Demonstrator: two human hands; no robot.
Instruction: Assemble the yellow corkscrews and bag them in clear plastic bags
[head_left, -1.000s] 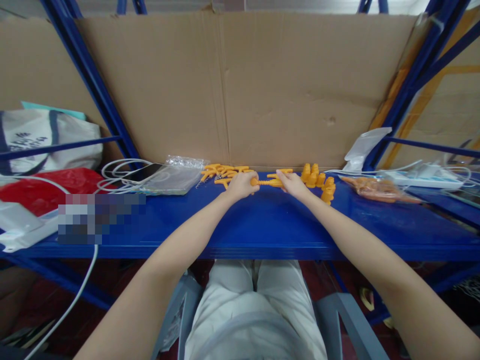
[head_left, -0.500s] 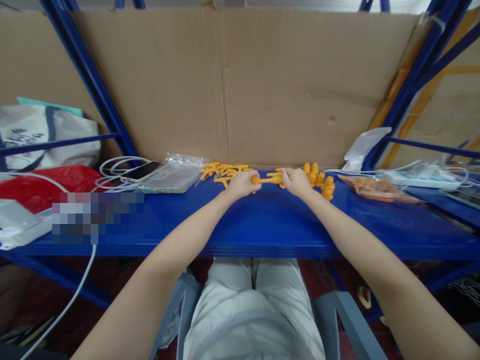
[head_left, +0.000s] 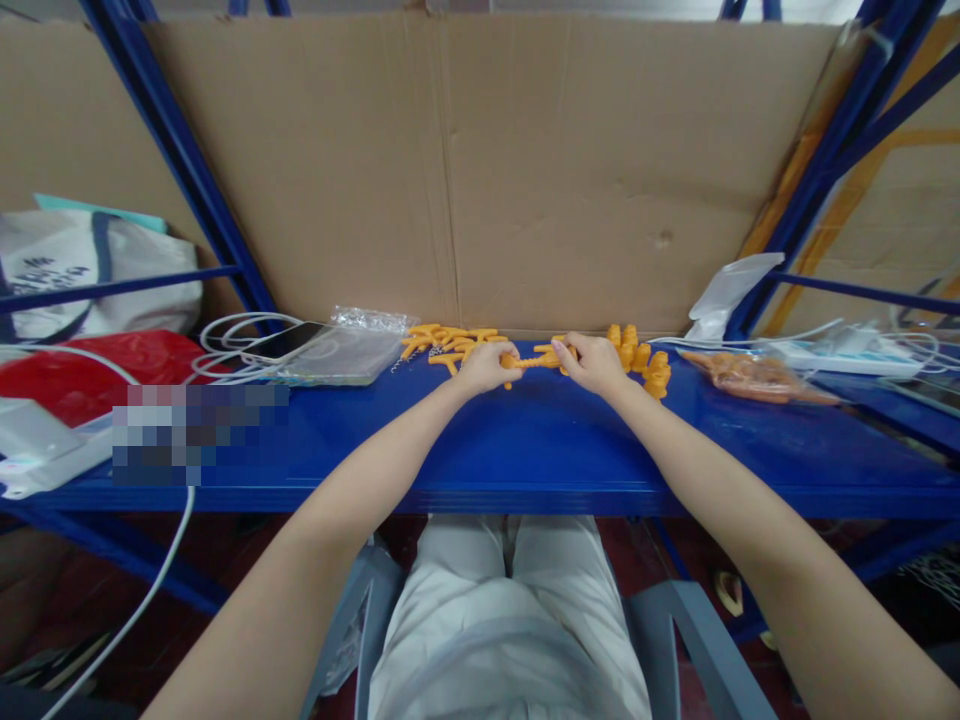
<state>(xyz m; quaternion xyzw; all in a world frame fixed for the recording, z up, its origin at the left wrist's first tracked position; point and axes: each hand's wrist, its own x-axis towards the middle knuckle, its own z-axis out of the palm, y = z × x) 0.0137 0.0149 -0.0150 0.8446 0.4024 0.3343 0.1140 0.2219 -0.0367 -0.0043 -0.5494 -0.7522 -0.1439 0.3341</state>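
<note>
An orange plastic rod, ridged like a screw, stretches level between my hands just above the blue shelf top. Closed around its left end is my left hand, with part of that end showing past the thumb. My right hand grips the right end, thumb on top; the fingers hide what that end looks like. Behind and left of my left hand lies a pile of orange branching plastic pieces. Several chunky orange knob-like pieces stand just right of my right hand.
On the left are a phone, a clear plastic case, white cables, a red bag and a power strip. An orange-filled plastic packet and another power strip lie right. A cardboard wall closes the back.
My right hand's thumb and fingers have moved slightly left along the rod. My left hand has stayed almost in place, its grip shifting a little.
</note>
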